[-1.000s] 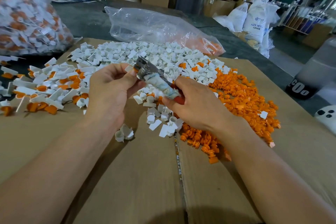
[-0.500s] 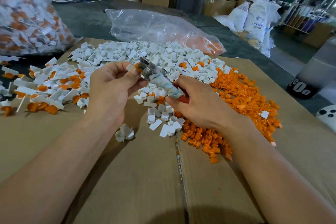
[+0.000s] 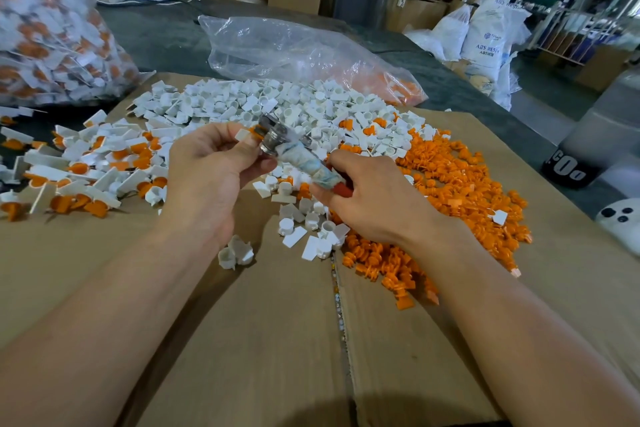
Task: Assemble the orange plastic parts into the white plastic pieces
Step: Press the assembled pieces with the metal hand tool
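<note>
My left hand [image 3: 207, 166] pinches a small white plastic piece [image 3: 242, 134] with an orange part [image 3: 255, 131] at its top. My right hand [image 3: 374, 198] grips a small tool [image 3: 304, 163] with a tape-wrapped handle and a metal head; the head presses against the piece in my left hand. Behind the hands lies a heap of loose white pieces [image 3: 277, 104]. A heap of loose orange parts [image 3: 460, 184] spreads on the right. Pieces with orange parts fitted in them [image 3: 86, 166] lie on the left.
All this sits on flattened cardboard [image 3: 259, 340] over a dark table. A clear plastic bag [image 3: 298, 52] lies behind the heaps. A big bag of white and orange pieces [image 3: 48, 28] stands at far left. A dark container [image 3: 581, 156] stands at the right edge.
The tool's metal head has come down and left onto the white piece in my left hand. Both hands have stayed at about the same spot above the cardboard.
</note>
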